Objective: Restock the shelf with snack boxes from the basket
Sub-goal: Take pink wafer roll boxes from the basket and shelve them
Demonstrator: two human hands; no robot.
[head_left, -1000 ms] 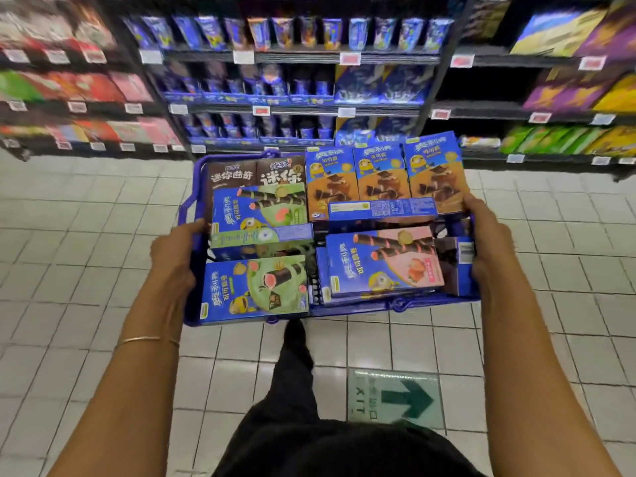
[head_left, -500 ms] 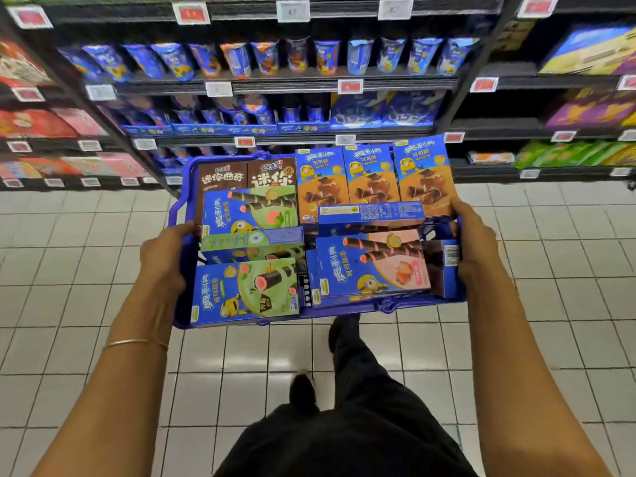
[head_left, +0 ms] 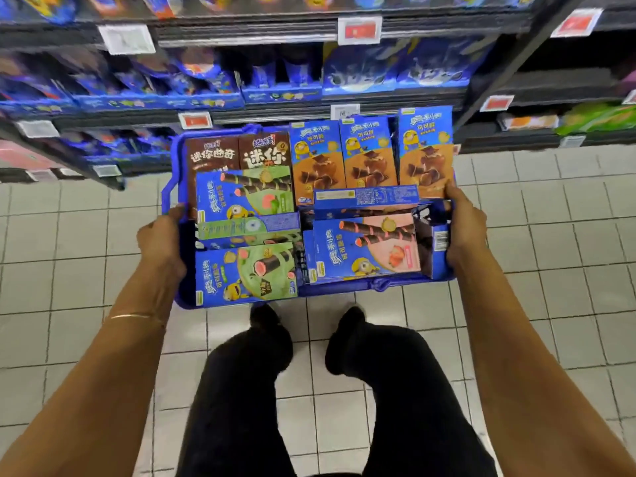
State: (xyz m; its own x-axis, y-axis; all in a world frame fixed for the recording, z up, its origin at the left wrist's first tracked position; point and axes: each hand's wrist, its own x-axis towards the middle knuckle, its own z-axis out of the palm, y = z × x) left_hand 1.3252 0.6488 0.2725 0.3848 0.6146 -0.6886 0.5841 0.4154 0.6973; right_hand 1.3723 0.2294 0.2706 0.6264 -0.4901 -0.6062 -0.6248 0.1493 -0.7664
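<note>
Seen from my head, I have stepped up to the shelf point(head_left: 268, 115), which a second ago stood farther off. My left grip point(head_left: 161, 239) and right grip point(head_left: 464, 225) each curl round a side rim of the basket point(head_left: 167, 196), carrying it. The snack boxes point(head_left: 366, 251) all lie inside it, none shelved yet; setting the basket down comes next, I judge.

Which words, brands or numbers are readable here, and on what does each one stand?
"迷你曲奇": left brown box in the basket.
"迷你": second brown box.
"奥利奥": upright orange boxes, flat green box, flat pink box.
Shelf price tags: too blurred to read.
Small print on the blue box side: too small to read.
</note>
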